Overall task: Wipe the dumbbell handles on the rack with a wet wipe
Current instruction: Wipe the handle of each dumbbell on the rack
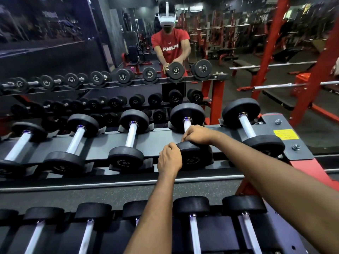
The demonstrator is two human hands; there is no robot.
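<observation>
Nearest the cam: lower row (190, 207) of black dumbbells w/ steel handles, heads toward me, both bare arms (152, 217) reaching over it. Task item is up on the top tier of the rack (156, 142): the dumbbell (197, 158) second from the right end, lying front-to-back like its neighbours. My left hand (169, 159) is curled over the rim of its near head. My right hand (199, 134) is wrapped tight round the handle (187, 125) at the near end, fingers closed. Whatever's under those fingers is hidden, so I can't tell abt a wipe. Far part of the handle shows bare, bright metal.

Rack shelf is dark grey, w/ black cradles under each head and red legs. Btwn the tiers a strip of speckled dark floor (110, 196). Behind the rack a mirror (55, 52) repeats the rows and shows a person (170, 46) in a red tee and white headset. Right side: red frames (266, 43), steel bars (271, 66), benches, dim gym lighting.

Writing: tee reads reversed, "AMUP". Yellow sticker (285, 134) on the rack end and the print on the heads are too small to read.
</observation>
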